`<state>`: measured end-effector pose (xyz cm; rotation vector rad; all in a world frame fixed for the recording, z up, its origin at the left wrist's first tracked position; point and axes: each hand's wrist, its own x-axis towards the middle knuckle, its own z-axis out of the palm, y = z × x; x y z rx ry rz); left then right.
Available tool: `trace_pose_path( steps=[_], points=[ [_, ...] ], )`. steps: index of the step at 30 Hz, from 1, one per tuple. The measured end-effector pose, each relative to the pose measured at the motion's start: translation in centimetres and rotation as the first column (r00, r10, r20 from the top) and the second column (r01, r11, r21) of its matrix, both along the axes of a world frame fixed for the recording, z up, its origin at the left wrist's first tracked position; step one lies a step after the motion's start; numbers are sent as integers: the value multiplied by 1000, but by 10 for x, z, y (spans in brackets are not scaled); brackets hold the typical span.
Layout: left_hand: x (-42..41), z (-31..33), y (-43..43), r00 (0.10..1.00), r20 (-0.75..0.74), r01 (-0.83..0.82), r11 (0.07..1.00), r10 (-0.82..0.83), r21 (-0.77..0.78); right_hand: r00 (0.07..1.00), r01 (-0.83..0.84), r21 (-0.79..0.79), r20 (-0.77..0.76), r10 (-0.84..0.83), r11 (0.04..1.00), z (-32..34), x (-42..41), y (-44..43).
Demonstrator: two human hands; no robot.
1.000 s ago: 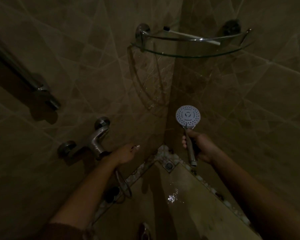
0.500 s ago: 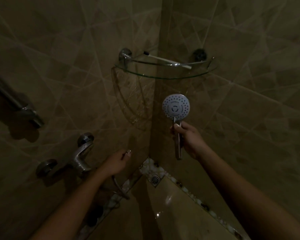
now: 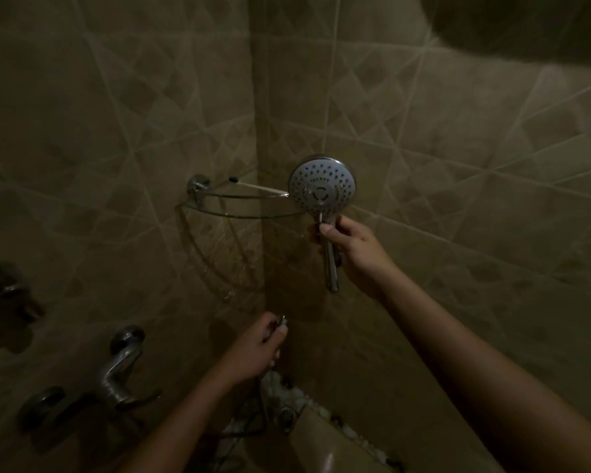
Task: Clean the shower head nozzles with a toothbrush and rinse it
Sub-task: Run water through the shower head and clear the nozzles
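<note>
My right hand [image 3: 354, 249] grips the chrome handle of the shower head [image 3: 322, 187], holding it upright with its round white nozzle face turned toward me, right in front of the corner shelf. My left hand [image 3: 255, 348] is lower, near the wall corner, closed on the metal end of the shower hose [image 3: 282, 320], which is detached from the handle. A white toothbrush [image 3: 258, 187] with a dark tip lies across the glass corner shelf [image 3: 219, 213], its right end hidden behind the shower head.
A chrome mixer tap [image 3: 116, 373] juts from the left wall at lower left. A dark wall fitting [image 3: 11, 295] sits at the left edge. The floor drain [image 3: 286, 415] lies in the corner below. Tiled walls meet in a corner behind the shelf.
My right hand has raised the shower head up to shelf level. My left hand has risen with the hose end. The view has tilted upward, so the floor has mostly dropped out of frame.
</note>
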<state>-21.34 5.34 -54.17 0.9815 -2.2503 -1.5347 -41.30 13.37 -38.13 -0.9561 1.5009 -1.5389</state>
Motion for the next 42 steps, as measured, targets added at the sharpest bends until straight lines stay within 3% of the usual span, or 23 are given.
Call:
trace_pose_path(
  steps=[9, 20, 30, 42],
  points=[
    [-45, 64, 49, 986, -163, 39, 999, -44, -31, 1000, 5, -92, 10, -4, 996, 28, -15, 25],
    [-76, 88, 88, 982, -187, -21, 991, -5, -134, 989, -63, -185, 121, 86, 981, 39, -23, 49],
    [-79, 98, 97, 962, -269, -56, 998, 51, -11, 981, -100, -215, 140, 132, 971, 39, -24, 59],
    [-62, 110, 108, 915, -403, 8, 1000, -1, 17, 927, -297, -213, 169, 335, 931, 56, -28, 79]
  ],
)
